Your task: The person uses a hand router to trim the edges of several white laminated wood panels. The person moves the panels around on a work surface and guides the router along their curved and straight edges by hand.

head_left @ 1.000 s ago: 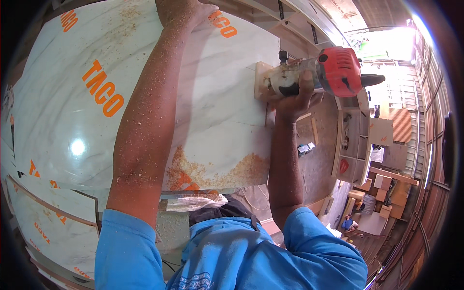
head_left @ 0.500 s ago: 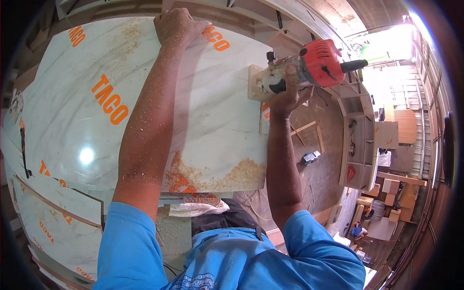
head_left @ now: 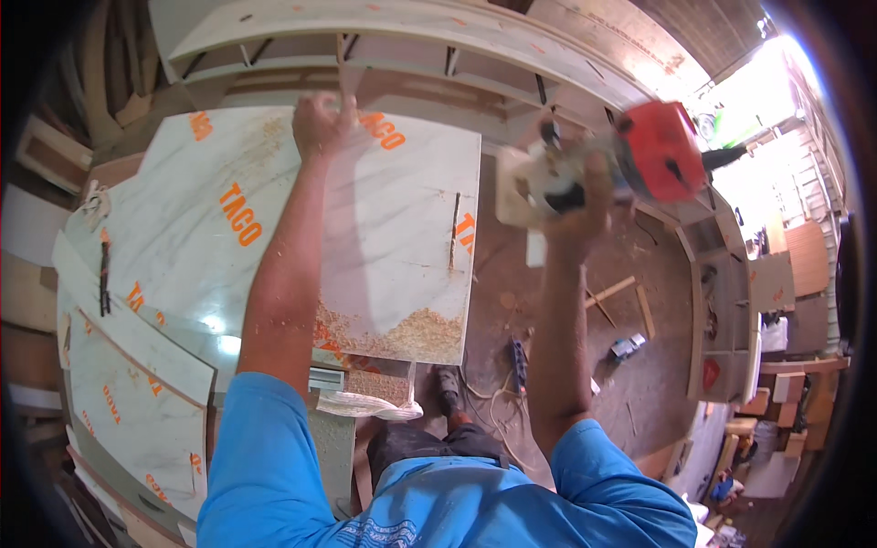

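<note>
R hand (head_left: pixel 585 212): router (head_left: pixel 656 151); orange txt (head_left: pixel 241 216) on panel (head_left: pixel 402 215)

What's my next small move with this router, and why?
I'd probably set the router down somewhere stable: your right hand holds it in the air beyond the right edge of the marble-patterned panel, and a narrow slot shows uncovered near that edge.

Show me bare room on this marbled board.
Bare board between the left forearm and the dark groove, beyond the sawdust; also left of that forearm, by orange lettering. Crowded: near right corner, under sawdust; far edge, at the left hand.
</note>
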The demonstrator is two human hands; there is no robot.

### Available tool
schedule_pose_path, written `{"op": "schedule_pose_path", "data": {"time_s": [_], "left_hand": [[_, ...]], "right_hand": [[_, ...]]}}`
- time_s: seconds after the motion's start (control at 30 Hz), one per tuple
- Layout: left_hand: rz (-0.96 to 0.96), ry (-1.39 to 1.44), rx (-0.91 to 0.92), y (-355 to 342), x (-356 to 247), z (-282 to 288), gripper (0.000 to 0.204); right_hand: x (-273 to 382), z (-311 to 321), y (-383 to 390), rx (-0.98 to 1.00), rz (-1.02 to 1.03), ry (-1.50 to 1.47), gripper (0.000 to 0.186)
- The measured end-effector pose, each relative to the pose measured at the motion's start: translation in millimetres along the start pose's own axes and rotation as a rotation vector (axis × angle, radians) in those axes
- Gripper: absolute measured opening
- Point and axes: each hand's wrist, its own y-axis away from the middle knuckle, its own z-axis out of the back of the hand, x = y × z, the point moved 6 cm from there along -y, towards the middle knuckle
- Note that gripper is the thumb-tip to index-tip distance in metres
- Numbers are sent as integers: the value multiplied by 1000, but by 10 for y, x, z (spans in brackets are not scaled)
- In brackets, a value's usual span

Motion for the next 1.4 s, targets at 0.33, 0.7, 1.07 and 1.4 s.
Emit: {"op": "schedule_pose_path", "data": {"time_s": [0.33, 0.7, 1.07, 1.4], "left_hand": [[-47, -449, 275, 2588, -1437, 1324, 63], [1252, 894, 146, 4134, -2059, 1225, 50], [1297, 1041, -95, 4098, -1933, 977, 36], [1284, 853, 284, 5032, -1913, 2463, 43]], "right_hand": [[-204, 2552, -3, -39, -377, -95, 28], [-454, 4145, 526, -194, -820, -56, 35], [-556, 4242, 594, -190, -950, -200, 41], [-752, 4044, 465, -163, -894, -108, 44]]}}
